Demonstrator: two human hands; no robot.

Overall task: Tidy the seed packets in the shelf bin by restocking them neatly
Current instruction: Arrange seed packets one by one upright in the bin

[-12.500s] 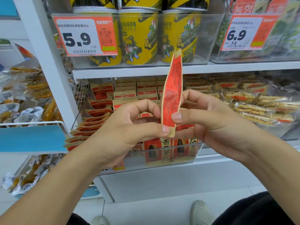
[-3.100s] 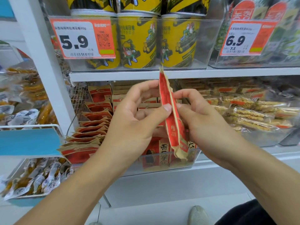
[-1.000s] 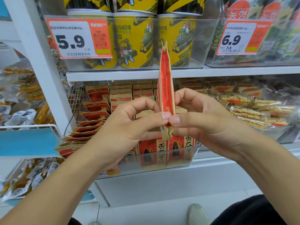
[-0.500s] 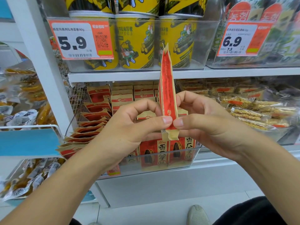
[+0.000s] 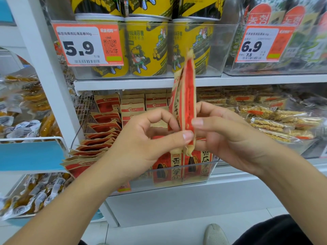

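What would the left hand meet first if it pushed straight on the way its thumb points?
The left hand points rightward, thumb already on the seed packet; directly beyond is probably the right hand, though depth is unclear.

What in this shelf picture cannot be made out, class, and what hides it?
- Head view: the held seed packet stands edge-on, so its front print is unreadable.
- The left hand and right hand cover the middle of the clear bin.
- The 6.9 price tag: small print is too blurred.
- Top edge crops the yellow tubs.
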